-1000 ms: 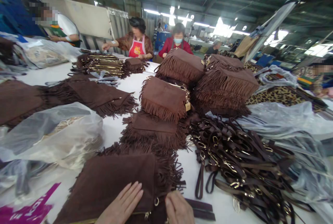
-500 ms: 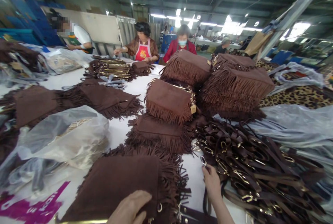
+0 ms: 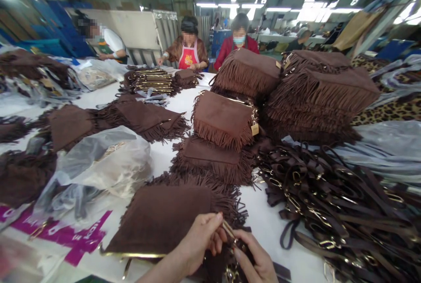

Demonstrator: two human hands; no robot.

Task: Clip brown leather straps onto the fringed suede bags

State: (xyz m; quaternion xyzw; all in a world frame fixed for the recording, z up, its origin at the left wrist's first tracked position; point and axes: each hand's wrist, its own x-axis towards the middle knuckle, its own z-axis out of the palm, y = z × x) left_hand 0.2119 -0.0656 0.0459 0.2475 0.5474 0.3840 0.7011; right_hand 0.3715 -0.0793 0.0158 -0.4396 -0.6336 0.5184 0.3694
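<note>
In front of me a dark brown fringed bag (image 3: pixel 164 208) lies flat, its gold edge (image 3: pixel 134 255) toward me. My left hand (image 3: pixel 205 235) reaches across its near right corner, thumb and fingers closed on a slim gold metal clasp (image 3: pixel 227 229). Close beside it, my right hand (image 3: pixel 255 256) pinches the same clasp from the other side, near a dark brown strap (image 3: pixel 282 271). More gold hardware (image 3: pixel 232 270) hangs below the hands. Fingers partly cover the clasp, so how its parts join cannot be made out.
Loose brown straps with gold hooks (image 3: pixel 315 204) heap up at right. Fringed bags (image 3: pixel 226 116) are stacked beyond, with taller piles (image 3: pixel 322 86) behind. A clear plastic bag (image 3: pixel 108 164) lies at left. Several people (image 3: pixel 189 51) work across the table.
My left hand has lifted off the bag's face and moved right. My right hand has come nearer with the metal clasp, and both hands now meet at it. The view has shifted slightly.
</note>
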